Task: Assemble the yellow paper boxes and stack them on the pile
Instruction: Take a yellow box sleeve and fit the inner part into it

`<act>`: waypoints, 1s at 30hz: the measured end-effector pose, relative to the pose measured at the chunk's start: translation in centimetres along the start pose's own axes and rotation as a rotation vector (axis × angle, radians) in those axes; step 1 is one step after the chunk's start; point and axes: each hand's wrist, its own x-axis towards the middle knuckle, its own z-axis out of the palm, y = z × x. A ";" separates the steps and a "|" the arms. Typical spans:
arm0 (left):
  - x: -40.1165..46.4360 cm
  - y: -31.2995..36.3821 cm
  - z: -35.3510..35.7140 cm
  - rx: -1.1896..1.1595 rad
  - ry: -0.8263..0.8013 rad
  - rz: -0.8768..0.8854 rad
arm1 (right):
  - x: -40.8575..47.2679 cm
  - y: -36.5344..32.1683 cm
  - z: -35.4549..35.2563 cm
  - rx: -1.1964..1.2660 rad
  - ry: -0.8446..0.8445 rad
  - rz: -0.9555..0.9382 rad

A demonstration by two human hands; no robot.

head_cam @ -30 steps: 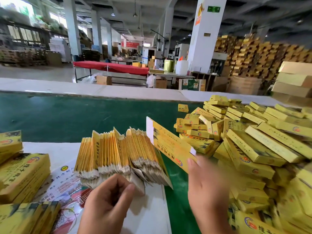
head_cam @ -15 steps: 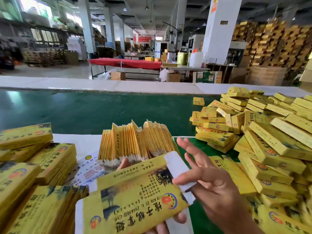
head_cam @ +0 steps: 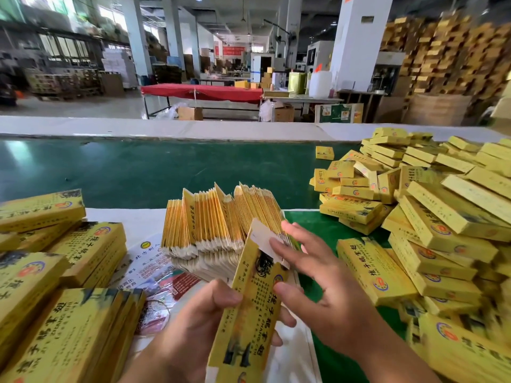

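Left hand (head_cam: 190, 327) has its grip on the yellow paper box (head_cam: 250, 305) down at six o'clock, thumb clamped over the left edge, fingers wrapped behind, the box standing on end and leaning slightly to one o'clock. Right hand (head_cam: 326, 297) comes in from four o'clock, fingers straight, grasping nothing, one fingertip touching the white end flap (head_cam: 265, 241) at the box's top and the thumb against its right edge. Just behind the box, at twelve o'clock, a fanned bundle of flat blanks (head_cam: 221, 225) stands on edge on the white sheet (head_cam: 132, 225). At three o'clock, the pile of finished boxes (head_cam: 431, 230) sprawls loose across the green tabletop (head_cam: 138, 170). At nine o'clock, more yellow stacks (head_cam: 69, 272) lie flat, touching one another, with a printed leaflet (head_cam: 163, 275) between them and the blanks.
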 end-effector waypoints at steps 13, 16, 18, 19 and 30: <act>-0.4 -1.1 0.1 0.220 0.153 -0.167 | 0.1 0.2 1.0 0.377 -0.149 0.164; -0.6 -0.6 0.6 0.236 0.105 -0.182 | 0.1 0.2 0.6 0.546 -0.192 0.151; -0.9 -0.3 0.9 0.214 0.102 -0.202 | 0.0 0.1 0.5 0.632 -0.185 0.167; -1.0 -0.2 1.0 0.210 0.098 -0.206 | 0.0 0.2 0.5 0.669 -0.175 0.180; -0.3 -0.4 2.0 0.579 0.339 0.148 | -0.2 -0.3 1.8 0.472 -0.006 0.311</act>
